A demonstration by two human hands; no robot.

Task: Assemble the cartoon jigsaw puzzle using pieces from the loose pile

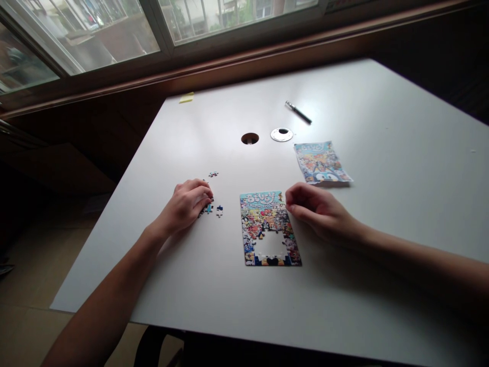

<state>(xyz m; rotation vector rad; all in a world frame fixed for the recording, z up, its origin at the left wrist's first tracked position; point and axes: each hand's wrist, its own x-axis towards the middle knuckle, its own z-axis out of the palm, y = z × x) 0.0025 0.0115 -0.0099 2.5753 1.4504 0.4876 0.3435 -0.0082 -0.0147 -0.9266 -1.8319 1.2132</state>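
Note:
A jigsaw puzzle (263,219) lies on the white table (198,290), its picture crowded with small cartoon figures. A gap shows the bare surface in its lower middle. My left hand (189,204) is closed, with bent fingers resting over loose puzzle pieces left of the puzzle; its fingertips partly hide them. One loose piece (219,210) lies just right of those fingers, and another piece (213,174) lies beyond them. My right hand (321,209) is curled beside the puzzle's upper right edge, thumb and index finger together. Whatever they might hold is hidden.
A creased picture sheet (321,162) lies beyond my right hand. Farther back are a dark pen (298,112), a round cable-hole cover (281,134) and an open hole (249,138). Yellow tape (186,97) marks the far left corner, below a window (237,18).

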